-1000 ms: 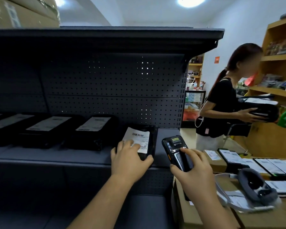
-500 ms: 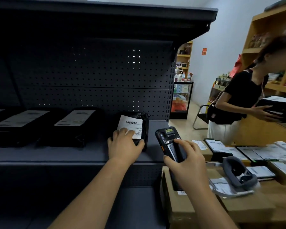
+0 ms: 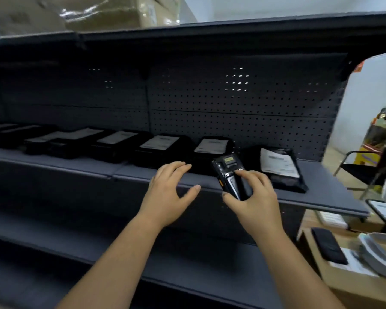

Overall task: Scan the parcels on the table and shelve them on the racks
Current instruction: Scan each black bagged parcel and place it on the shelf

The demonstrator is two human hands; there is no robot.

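Black parcels (image 3: 161, 146) with white labels lie flat in one row on the middle shelf (image 3: 321, 188) of the dark metal rack (image 3: 210, 39). I count six of them; further to the left the row is too dark and blurred to count. The rightmost parcel (image 3: 279, 168) lies a little turned and apart from its neighbour (image 3: 212, 147), near the right end of the shelf. In front of this neighbour is the scanner (image 3: 231, 175), which covers its front edge; a small screen is lit at the scanner's top. The right hand (image 3: 252, 197) grips the scanner from below, thumb on one side, and one finger lies on its face. The left hand (image 3: 172, 192) is just beside it, above the front edge of the shelf, with fingers spread and nothing in it; the two hands do not touch. Behind the parcels stands the perforated back wall (image 3: 232, 108) of the rack. On top of the rack are two cardboard boxes (image 3: 120, 12), one in shiny film. At the lower right is the bench (image 3: 308, 246) with one labelled parcel (image 3: 383, 208) and one long black object (image 3: 328, 248); other things there are blurred. One dark chair (image 3: 361, 168) stands beyond the rack's right end.
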